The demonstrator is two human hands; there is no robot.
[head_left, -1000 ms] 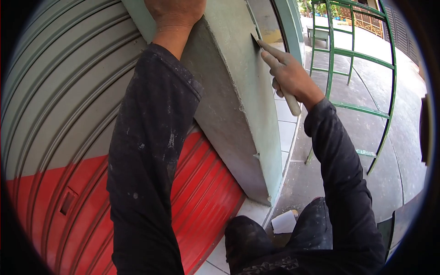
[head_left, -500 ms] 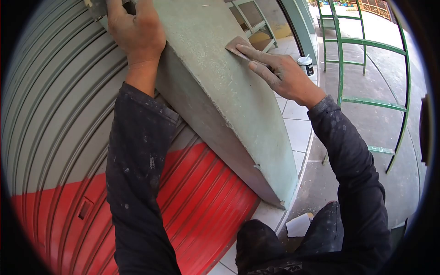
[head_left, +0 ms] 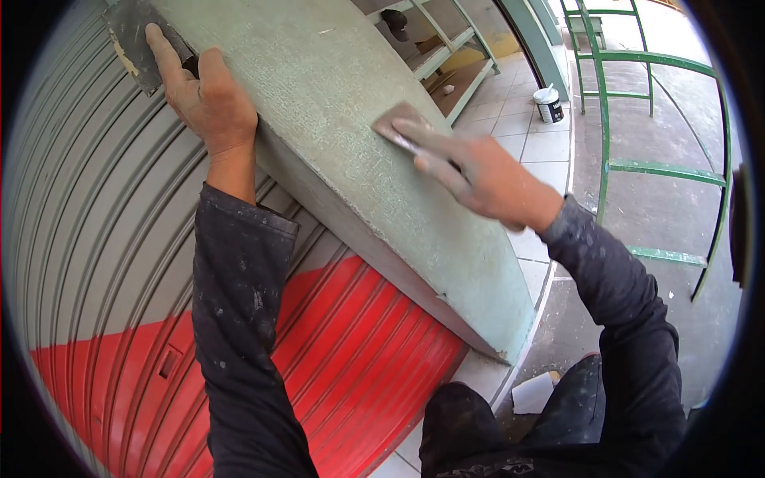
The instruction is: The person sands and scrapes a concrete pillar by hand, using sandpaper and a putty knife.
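My left hand (head_left: 209,99) holds a dark flat plate (head_left: 142,48) with pale residue on its edge, at the upper left beside the pillar's edge. My right hand (head_left: 486,171) is closed round a putty knife (head_left: 396,127), slightly blurred, whose broad blade lies against the face of the pale green pillar (head_left: 414,207). Whitish, rough patches mark the pillar's surface around the blade. Both dark sleeves are speckled.
A ribbed shutter, grey above and red below (head_left: 358,342), fills the left. Right of the pillar stand a white paint can (head_left: 548,105) on floor tiles and a green metal frame (head_left: 665,169). White paper (head_left: 532,393) lies near my legs. Behind is a shelf rack (head_left: 470,88).
My right hand and the putty knife have moved a little down and left across the pillar. The view has shifted, and more of the plate in my left hand shows.
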